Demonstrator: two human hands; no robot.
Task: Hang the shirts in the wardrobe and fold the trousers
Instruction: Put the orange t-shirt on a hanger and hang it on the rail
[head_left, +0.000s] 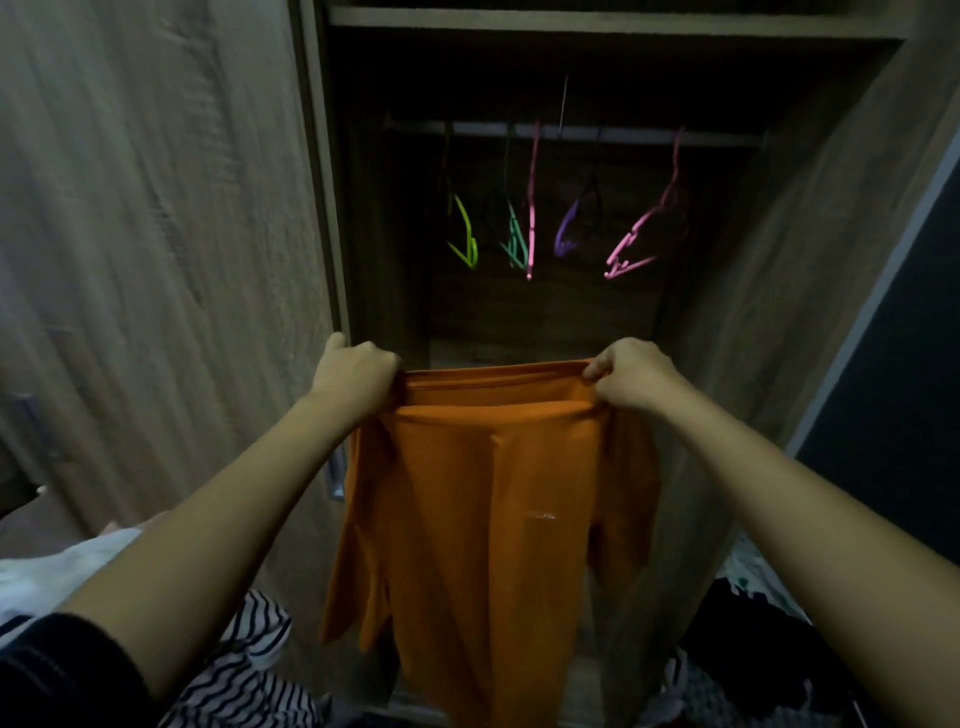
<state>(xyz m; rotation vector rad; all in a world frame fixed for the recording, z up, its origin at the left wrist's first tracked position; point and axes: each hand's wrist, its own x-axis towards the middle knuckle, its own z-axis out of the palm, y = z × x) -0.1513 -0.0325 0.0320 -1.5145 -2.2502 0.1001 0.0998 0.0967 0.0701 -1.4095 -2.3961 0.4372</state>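
In front of the open wardrobe (779, 260), you hold up an orange garment (493, 493), seemingly a shirt.
Your left hand (358, 376) and right hand (631, 374) each grip its top edge, fingers curled, arms stretched forward. The hangers (530, 228) on the rail (623, 136) look bare and striped clothes (249, 660) lie heaped below, so I judge most work remains.

The orange garment (483, 519) runs past the bottom edge, its kind unclear.
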